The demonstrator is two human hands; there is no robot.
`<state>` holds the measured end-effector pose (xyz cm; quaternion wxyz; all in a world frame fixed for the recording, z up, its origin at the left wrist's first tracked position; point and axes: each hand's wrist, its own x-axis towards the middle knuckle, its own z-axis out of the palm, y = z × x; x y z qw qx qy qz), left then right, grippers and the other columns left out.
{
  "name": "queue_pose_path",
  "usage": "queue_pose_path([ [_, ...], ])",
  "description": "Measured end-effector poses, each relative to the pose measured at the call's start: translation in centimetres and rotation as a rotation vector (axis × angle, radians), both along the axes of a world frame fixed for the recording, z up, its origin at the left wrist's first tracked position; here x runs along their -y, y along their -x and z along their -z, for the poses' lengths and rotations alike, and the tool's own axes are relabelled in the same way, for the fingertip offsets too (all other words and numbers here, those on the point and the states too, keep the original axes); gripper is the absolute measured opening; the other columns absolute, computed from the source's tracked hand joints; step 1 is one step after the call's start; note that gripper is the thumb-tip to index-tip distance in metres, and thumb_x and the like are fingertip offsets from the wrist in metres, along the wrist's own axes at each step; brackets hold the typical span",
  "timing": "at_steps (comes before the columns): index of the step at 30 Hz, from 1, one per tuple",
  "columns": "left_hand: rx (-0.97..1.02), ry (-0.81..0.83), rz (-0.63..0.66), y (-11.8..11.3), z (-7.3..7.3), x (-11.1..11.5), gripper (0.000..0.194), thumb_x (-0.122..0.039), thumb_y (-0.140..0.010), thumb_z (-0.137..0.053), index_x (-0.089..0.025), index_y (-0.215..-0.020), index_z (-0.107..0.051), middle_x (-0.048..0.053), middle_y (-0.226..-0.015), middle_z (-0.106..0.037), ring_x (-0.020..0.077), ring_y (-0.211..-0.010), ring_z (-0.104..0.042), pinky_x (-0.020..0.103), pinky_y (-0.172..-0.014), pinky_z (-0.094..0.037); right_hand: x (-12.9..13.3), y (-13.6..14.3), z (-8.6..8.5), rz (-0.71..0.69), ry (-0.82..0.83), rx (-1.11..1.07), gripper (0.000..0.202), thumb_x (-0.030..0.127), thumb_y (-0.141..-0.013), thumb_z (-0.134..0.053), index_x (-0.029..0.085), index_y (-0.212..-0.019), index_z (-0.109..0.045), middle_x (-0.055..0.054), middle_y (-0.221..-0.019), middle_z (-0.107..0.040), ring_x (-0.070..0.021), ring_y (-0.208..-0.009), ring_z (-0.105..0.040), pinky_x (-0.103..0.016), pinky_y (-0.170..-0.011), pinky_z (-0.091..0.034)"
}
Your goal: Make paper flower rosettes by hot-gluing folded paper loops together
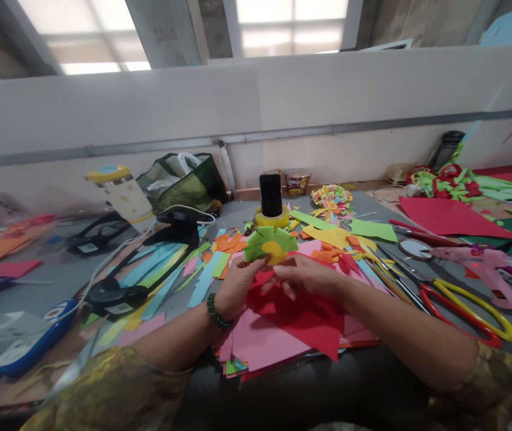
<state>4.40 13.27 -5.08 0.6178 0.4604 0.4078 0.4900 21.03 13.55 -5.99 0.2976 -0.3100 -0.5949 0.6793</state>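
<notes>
A green paper flower [256,244] with a round yellow centre [273,251] is held up in front of me. My left hand [236,282] grips it at its lower edge, thumb on the front near the yellow circle. My right hand [307,276] is beside the flower's lower right, its index finger and thumb close to the yellow centre and the other fingers curled. I cannot make out whether it pinches the flower. Below both hands lies a red sheet [309,317] on a stack of pink paper [264,344].
Paper strips cover the middle of the table. On the right are red-and-yellow scissors [466,308] and a pink glue gun [489,269]. A phone [270,194] stands upright behind the flower. Leftward are a tumbler [123,194], black headgear [116,293] and a blue power strip [35,341].
</notes>
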Motion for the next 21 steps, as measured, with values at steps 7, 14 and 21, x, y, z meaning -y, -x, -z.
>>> queue_pose_path([
  [7, -0.021, -0.038, -0.094, -0.4, 0.4, -0.1, 0.037, -0.041, -0.041, -0.092, -0.018, -0.062, -0.071, 0.000, -0.066, -0.068, 0.0163, -0.067, -0.058, 0.027, -0.062, -0.045, 0.9, -0.5, -0.6, -0.252, 0.085, 0.014, 0.053, 0.065, -0.079, -0.072, 0.012, -0.082, -0.070, 0.008, -0.047, -0.051, -0.0043, -0.040, -0.033, -0.024, -0.043, -0.020],
  [14, 0.041, 0.050, -0.318, 2.4, 0.3, -4.3, 0.035, -0.035, -0.043, -0.087, -0.021, -0.067, -0.065, -0.001, -0.065, -0.066, 0.0153, -0.064, -0.058, 0.024, -0.056, -0.041, 0.4, -1.5, -1.1, -0.707, 0.030, 0.150, 0.058, 0.067, -0.080, -0.072, 0.010, -0.071, -0.065, 0.008, -0.048, -0.047, -0.0036, -0.043, -0.038, -0.022, -0.045, -0.028],
  [21, 0.090, 0.066, -0.536, 5.8, -0.7, -8.3, 0.035, -0.030, -0.050, -0.083, -0.021, -0.065, -0.053, -0.008, -0.056, -0.056, 0.0092, -0.053, -0.053, 0.023, -0.057, -0.037, 0.8, -2.4, -2.1, -0.998, 0.140, 0.246, 0.059, 0.067, -0.072, -0.077, 0.010, -0.072, -0.068, 0.005, -0.053, -0.056, -0.0028, -0.042, -0.044, -0.018, -0.045, -0.036],
])
